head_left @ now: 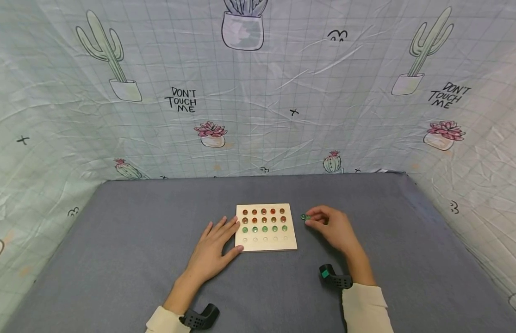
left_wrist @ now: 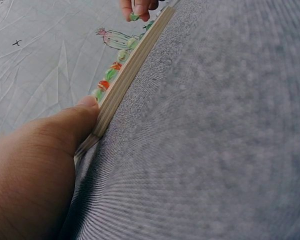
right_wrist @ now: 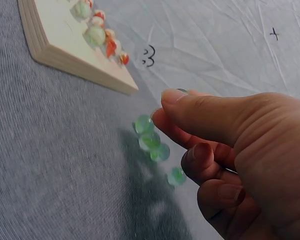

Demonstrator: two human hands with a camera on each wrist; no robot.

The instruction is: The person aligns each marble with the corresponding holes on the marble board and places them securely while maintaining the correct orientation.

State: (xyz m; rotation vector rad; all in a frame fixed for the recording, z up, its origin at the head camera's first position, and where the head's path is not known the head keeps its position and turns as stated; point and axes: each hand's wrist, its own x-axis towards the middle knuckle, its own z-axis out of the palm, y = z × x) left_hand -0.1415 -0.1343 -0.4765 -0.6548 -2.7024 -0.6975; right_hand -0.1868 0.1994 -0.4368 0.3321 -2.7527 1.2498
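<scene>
Head: left hand (head_left: 214, 252) relaxed, fingers extended, touching the left side of the board (head_left: 292, 244). Board holds two orange rows (head_left: 264, 220), one green row (head_left: 264, 229). Right hand (head_left: 330, 226) just right of it.

Left wrist: right fingertips pinch a green marble (left_wrist: 134, 17).

Right wrist: four loose marbles (right_wrist: 150, 141) lie on cloth (right_wrist: 65, 150) near the fingers.
</scene>
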